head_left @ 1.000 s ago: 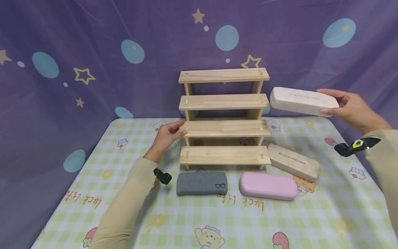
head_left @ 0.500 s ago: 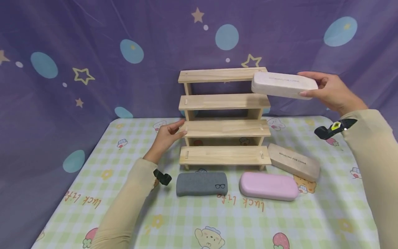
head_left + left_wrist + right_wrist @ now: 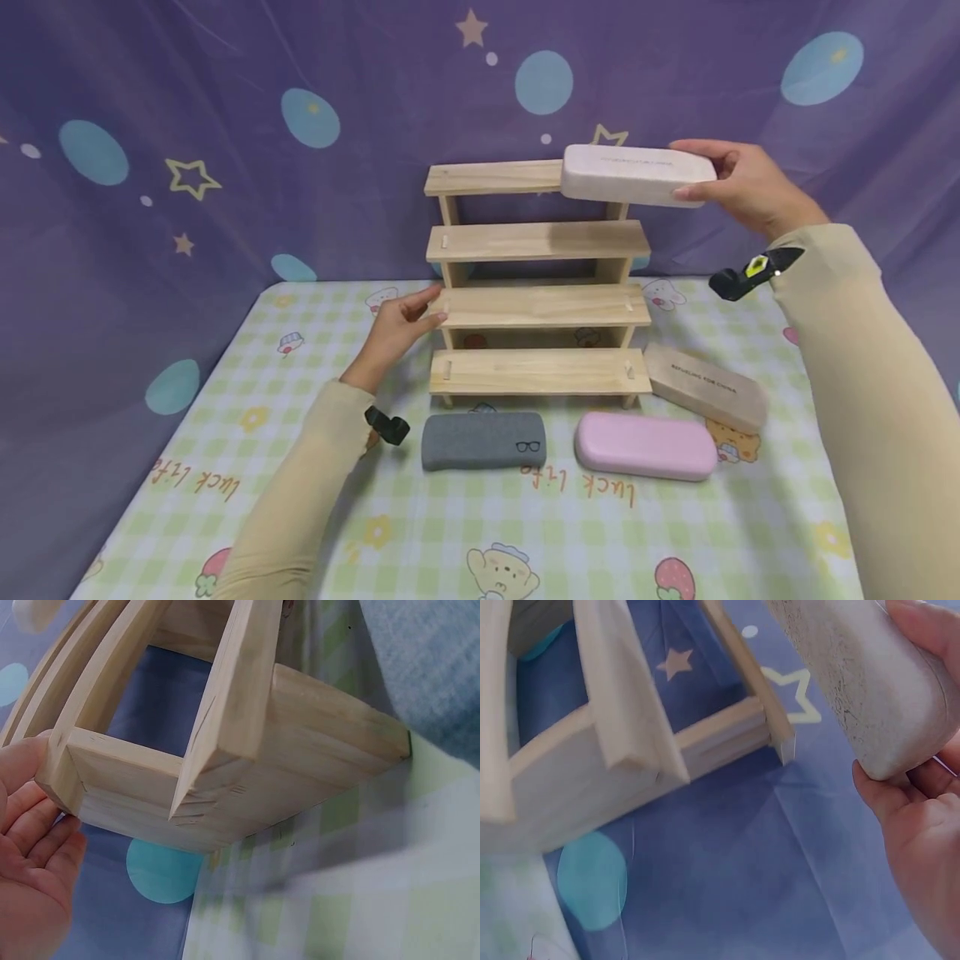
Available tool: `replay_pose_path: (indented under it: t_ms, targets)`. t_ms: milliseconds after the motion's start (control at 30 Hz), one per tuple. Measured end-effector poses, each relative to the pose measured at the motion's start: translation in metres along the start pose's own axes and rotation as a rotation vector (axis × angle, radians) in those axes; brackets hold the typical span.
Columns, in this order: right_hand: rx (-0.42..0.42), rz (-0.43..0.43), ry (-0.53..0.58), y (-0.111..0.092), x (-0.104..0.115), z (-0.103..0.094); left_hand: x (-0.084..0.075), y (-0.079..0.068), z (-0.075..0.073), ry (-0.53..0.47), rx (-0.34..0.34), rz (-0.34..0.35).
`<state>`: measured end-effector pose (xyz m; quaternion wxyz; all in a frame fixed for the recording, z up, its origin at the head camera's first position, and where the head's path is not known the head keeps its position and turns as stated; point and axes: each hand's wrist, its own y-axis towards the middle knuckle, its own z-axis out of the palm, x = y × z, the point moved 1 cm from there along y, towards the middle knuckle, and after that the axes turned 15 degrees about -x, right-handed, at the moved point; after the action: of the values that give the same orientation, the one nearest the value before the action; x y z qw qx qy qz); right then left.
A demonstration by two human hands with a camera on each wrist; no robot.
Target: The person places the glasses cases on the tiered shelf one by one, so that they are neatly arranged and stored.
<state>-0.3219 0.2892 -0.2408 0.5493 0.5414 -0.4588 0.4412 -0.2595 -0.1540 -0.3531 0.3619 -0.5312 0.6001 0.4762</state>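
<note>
A light wooden rack with several stepped shelves stands near the back of the table. My left hand pinches the left end of one of its middle shelves; in the left wrist view the thumb and fingers lie on either side of the board's end. My right hand grips the right end of a white glasses case, thumb on the near side. Held level, the case overlaps the right half of the top shelf in the head view. Faint lettering shows on its lid.
A grey glasses case and a pink one lie in front of the rack. A beige case lies aslant by its right foot. A checked cloth covers the table; a purple curtain hangs behind.
My right hand has carried the white glasses case left and upward, from beside the rack to the top shelf's right half. The left hand has stayed on the rack.
</note>
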Motion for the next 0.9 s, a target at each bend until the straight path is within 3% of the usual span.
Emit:
replay_pose_path:
  t_ms: [300, 700, 900]
  targets:
    - [0.029, -0.034, 0.032, 0.016, 0.008, 0.027, 0.001, -0.004, 0.0, -0.021, 0.008, 0.015]
    - [0.033, -0.03, -0.125, 0.035, 0.013, 0.058, -0.002, -0.009, 0.002, -0.019, 0.024, 0.044]
    - [0.032, -0.007, -0.147, 0.043, 0.012, 0.066, 0.009, -0.003, 0.006, -0.046, 0.035, 0.055]
